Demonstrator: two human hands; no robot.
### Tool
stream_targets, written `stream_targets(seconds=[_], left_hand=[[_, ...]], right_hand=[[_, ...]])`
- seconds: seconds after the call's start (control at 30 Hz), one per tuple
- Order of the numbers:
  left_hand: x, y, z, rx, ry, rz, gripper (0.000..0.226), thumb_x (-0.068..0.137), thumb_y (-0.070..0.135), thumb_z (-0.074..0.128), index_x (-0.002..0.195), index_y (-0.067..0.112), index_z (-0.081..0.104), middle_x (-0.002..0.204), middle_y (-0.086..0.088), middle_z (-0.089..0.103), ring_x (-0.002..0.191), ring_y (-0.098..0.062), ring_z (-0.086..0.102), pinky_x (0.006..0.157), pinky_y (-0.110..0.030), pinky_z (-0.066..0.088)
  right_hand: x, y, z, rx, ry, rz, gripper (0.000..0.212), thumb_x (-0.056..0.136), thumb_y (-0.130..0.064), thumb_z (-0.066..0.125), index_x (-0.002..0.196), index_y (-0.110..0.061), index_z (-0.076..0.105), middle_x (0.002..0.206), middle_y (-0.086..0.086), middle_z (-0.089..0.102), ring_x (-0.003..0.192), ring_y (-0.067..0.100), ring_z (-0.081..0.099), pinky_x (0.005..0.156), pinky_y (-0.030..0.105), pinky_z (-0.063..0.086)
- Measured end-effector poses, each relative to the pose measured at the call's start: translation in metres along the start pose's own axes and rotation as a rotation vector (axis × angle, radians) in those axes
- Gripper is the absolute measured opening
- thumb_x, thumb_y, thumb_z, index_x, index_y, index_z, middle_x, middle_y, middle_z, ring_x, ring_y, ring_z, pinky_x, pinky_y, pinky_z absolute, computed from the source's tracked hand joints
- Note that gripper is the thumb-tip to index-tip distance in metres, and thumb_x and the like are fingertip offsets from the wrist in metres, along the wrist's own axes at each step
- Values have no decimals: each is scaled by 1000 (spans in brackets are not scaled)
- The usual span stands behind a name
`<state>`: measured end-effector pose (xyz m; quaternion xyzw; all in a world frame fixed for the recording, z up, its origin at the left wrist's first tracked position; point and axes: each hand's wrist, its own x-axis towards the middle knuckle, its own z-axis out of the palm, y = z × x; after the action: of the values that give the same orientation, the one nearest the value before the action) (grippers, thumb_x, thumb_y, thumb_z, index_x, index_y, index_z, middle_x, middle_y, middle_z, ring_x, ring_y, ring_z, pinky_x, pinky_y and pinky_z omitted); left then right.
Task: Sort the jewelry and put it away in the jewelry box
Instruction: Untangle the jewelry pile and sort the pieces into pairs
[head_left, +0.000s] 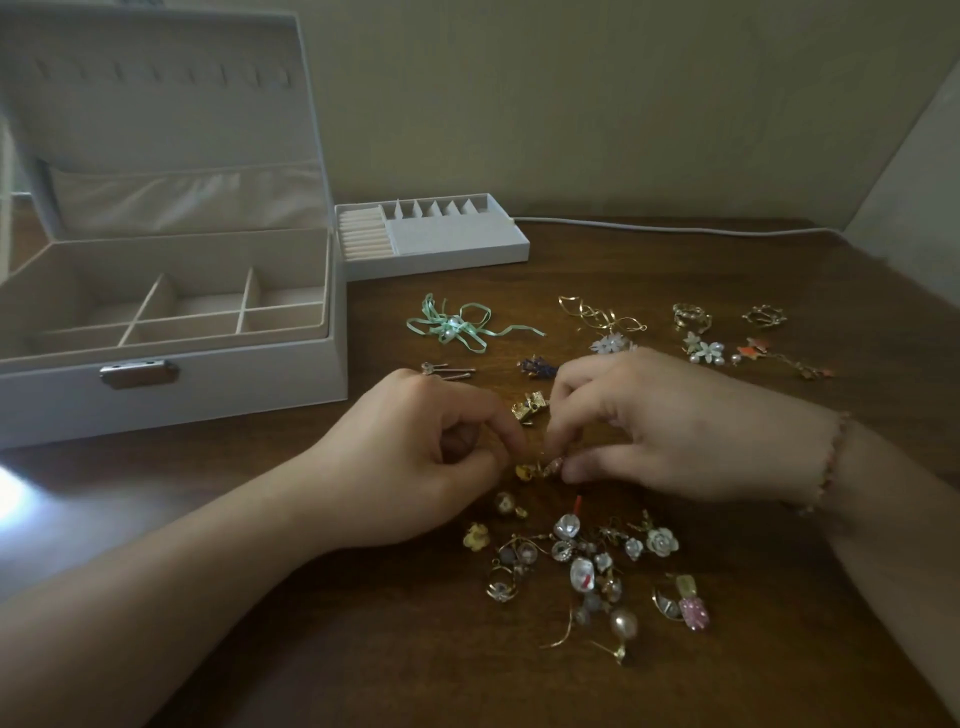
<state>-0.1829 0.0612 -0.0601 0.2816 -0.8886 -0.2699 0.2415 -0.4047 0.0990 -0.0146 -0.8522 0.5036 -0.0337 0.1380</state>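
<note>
A white jewelry box (218, 384) stands open at the left, its divided compartments holding nothing I can see. Its removable tray (457, 239) sits behind on the wooden table. My left hand (415, 457) and my right hand (665, 431) meet at the table's middle. Between their fingertips lies a small gold earring (540, 467). My right fingers pinch it; my left fingers are curled beside it, and whether they hold anything is hidden. A pile of mixed earrings (582, 566) lies just in front of my hands.
Sorted pieces lie beyond my hands: a mint ribbon bow (457, 327), gold wire earrings (597, 312), gold rings (691, 314), flower earrings (704, 351), an orange piece (763, 351) and silver studs (447, 370). A white cable (675, 227) runs along the table's back edge.
</note>
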Motion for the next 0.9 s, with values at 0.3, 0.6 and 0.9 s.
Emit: stream_targets(seconds=[0.3,0.6,0.9], left_hand=[[2,1,2,-14,13,-7,18,90,21,71,105,30,75,78,9,59,79,-18,58,67,-31,47],[-1,3,3,14,16,76,20,91,31,65,110,29,73,99,16,60,90,-14,63,73,-31,54],[-1,0,4,-34,-171,107,49,101,56,40,139,30,57,138,20,58,130,1,52,104,-27,46]], right_hand=[[-10,15,-20,616,99,-23,16,73,-29,73,82,-16,72,88,8,73,82,24,68,72,34,55],[-29,63,-42,571,87,204,15,80,-20,68,90,-24,77,81,12,72,67,16,65,56,23,53],[-29,105,-38,330,-37,533,14,85,-7,70,86,-20,74,75,-1,75,69,13,73,52,26,50]])
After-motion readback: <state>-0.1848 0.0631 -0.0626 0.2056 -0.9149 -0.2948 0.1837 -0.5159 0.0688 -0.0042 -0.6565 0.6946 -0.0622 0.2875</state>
